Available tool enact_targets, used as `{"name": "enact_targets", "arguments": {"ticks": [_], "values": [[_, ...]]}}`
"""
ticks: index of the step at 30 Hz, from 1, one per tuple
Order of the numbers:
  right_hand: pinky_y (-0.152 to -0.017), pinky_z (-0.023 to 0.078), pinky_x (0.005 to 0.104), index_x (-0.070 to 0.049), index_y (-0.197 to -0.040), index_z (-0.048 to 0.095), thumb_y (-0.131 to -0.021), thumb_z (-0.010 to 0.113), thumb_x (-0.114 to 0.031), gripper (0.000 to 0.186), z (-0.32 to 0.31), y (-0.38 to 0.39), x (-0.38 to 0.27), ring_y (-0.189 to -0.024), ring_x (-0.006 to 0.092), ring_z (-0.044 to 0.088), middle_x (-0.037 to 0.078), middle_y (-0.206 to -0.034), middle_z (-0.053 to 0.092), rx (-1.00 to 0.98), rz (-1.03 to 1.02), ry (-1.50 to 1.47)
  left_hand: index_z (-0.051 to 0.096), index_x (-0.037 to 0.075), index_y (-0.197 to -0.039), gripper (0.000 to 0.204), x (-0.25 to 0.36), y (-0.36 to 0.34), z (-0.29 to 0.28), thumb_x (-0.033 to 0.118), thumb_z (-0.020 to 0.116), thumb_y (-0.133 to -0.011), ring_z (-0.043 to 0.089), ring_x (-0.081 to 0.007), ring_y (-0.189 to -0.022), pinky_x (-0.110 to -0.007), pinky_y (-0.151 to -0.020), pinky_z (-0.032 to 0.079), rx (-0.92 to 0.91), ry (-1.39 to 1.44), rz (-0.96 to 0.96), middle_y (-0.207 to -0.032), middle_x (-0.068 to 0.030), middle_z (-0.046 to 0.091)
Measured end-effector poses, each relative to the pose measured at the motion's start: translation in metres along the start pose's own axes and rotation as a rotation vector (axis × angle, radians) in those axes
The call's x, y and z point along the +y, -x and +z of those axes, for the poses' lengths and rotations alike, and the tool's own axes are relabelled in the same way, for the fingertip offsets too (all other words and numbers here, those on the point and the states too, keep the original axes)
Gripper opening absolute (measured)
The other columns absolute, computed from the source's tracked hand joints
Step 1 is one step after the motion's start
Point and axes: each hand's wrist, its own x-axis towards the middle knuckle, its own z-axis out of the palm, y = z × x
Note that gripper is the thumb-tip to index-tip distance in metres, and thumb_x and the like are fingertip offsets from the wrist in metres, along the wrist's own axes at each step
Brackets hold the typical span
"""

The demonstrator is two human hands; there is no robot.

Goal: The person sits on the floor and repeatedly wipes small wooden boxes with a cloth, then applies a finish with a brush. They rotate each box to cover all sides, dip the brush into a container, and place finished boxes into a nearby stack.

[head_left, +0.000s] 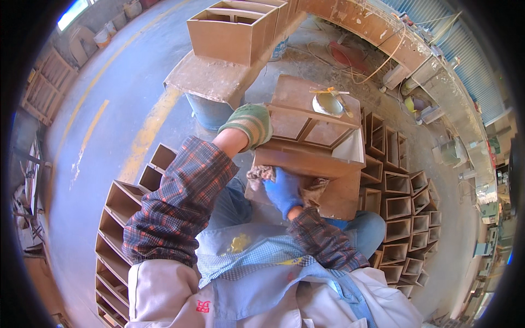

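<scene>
In front of me an open wooden box (306, 158) with a divided inside rests tilted on a brown board (342, 197). My left hand (249, 126), in a green striped knit glove, is closed on the box's upper left corner; its fingertips are mostly hidden. Lower down, my right hand (284, 191) wears a blue glove and grips a crumpled, stained rag (261, 175) close to the near wall of the box. Beside that hand another brownish crumpled cloth (315, 191) lies on the board. Beyond the box stands a round tub of pale paste (328, 104), with a yellow scraper (327, 91) across its rim.
Similar boxes are stacked at my right (397, 206) and in a row at my left (117, 246). Ahead, more boxes (232, 41) sit on a board (210, 76) over a blue drum (210, 112). A hose (377, 74) trails on the floor at the far right.
</scene>
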Motion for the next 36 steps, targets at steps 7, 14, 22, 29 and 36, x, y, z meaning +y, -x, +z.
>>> {"name": "enact_targets", "arguments": {"ticks": [7, 14, 22, 29, 36], "values": [[-0.085, 0.056, 0.0418, 0.001, -0.12, 0.064, -0.09, 0.07, -0.019, 0.037, -0.033, 0.013, -0.053, -0.095, 0.0351, 0.073, 0.024, -0.102, 0.073, 0.197, -0.291, -0.564, 0.076, 0.0, -0.109, 0.032, -0.003, -0.015, 0.002, 0.018, 0.058, -0.09, 0.071, -0.0409, -0.106, -0.045, -0.091, 0.056, -0.128, -0.067, 0.03, -0.114, -0.0267, 0.072], [-0.086, 0.056, 0.0303, -0.001, -0.132, 0.056, -0.097, 0.067, -0.01, 0.038, -0.103, 0.043, -0.063, -0.102, 0.018, 0.067, 0.009, -0.119, 0.066, 0.293, -0.328, -1.155, 0.079, 0.003, -0.1, 0.045, -0.024, -0.023, 0.0, 0.043, 0.062, -0.091, 0.074, -0.0367, -0.095, -0.044, -0.087, 0.056, -0.292, 0.288, -0.054, -0.097, -0.019, 0.076], [-0.097, 0.052, 0.0363, 0.004, -0.136, 0.05, -0.089, 0.074, -0.016, 0.057, -0.129, 0.112, -0.031, -0.113, 0.0216, 0.063, 0.016, -0.125, 0.063, 0.236, -0.001, -0.659, 0.042, 0.001, -0.151, 0.065, 0.003, 0.152, 0.033, 0.026, 0.071, -0.099, 0.065, -0.0206, -0.116, -0.039, -0.095, 0.054, 0.107, 1.091, -0.014, -0.131, -0.0153, 0.067], [-0.105, 0.049, 0.0398, 0.006, -0.147, 0.042, -0.095, 0.067, -0.012, 0.061, -0.079, 0.117, -0.059, -0.129, 0.0254, 0.056, 0.02, -0.142, 0.054, -0.483, -0.233, -0.626, 0.054, 0.007, -0.136, 0.039, 0.048, 0.2, 0.147, 0.013, 0.067, -0.099, 0.064, -0.0118, -0.096, -0.028, -0.084, 0.055, 0.262, 2.327, -0.4, -0.112, -0.0017, 0.065], [-0.105, 0.047, 0.0417, -0.001, -0.13, 0.062, -0.093, 0.067, -0.008, 0.038, -0.125, 0.058, -0.083, -0.118, 0.0289, 0.062, 0.017, -0.125, 0.066, 0.105, -0.446, -0.107, 0.059, 0.0, -0.134, 0.048, -0.025, 0.149, 0.111, 0.01, 0.072, -0.088, 0.064, -0.0178, -0.11, -0.032, -0.095, 0.053, 0.819, 1.546, -0.192, -0.119, -0.0077, 0.067]]}}
